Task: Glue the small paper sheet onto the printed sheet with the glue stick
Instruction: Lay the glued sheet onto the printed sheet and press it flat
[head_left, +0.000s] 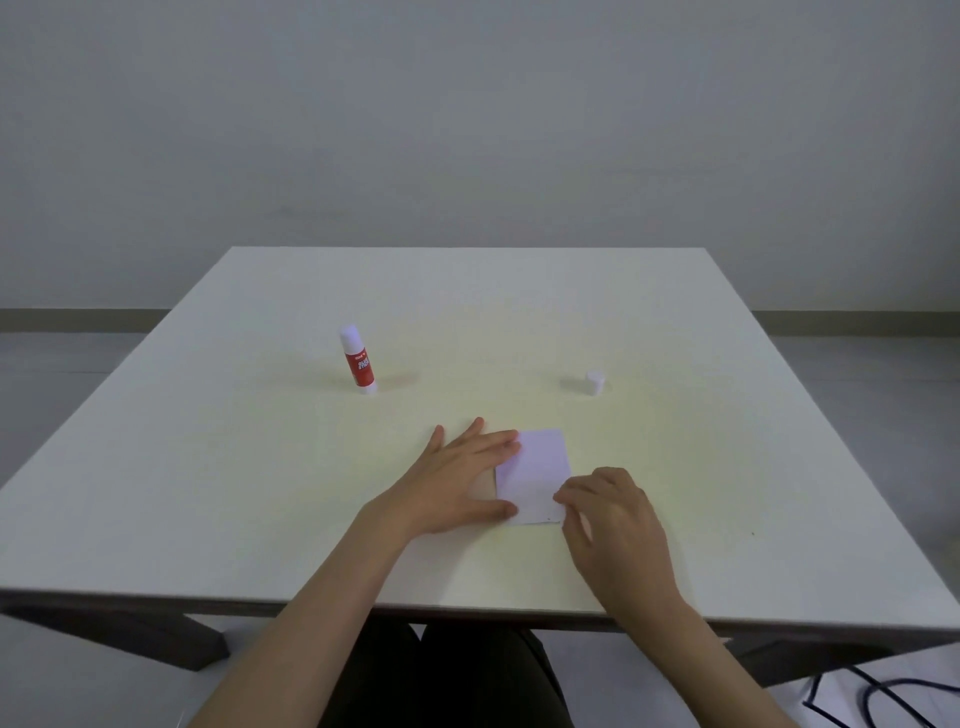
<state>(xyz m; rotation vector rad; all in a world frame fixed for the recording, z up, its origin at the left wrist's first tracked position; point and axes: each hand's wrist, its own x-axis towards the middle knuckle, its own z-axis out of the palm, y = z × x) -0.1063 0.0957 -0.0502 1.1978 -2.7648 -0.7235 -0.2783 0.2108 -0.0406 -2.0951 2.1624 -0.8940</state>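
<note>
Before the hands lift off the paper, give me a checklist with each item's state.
1. Left hand flat on the paper's left edge: ok.
2. Right hand at the near right corner: ok.
3. Paper lying flat on the table: ok.
4. Paper aligned on the printed sheet: cannot tell, that sheet is hidden.
5. Glue stick upright, clear of both hands: ok.
6. Cap back on the stick: not ok, it stands apart to the right.

The table looks smooth and matt, pale laminate by the look; the sheet is thin matt white paper; the glue stick and loose cap look smooth plastic, slightly glossy.
</note>
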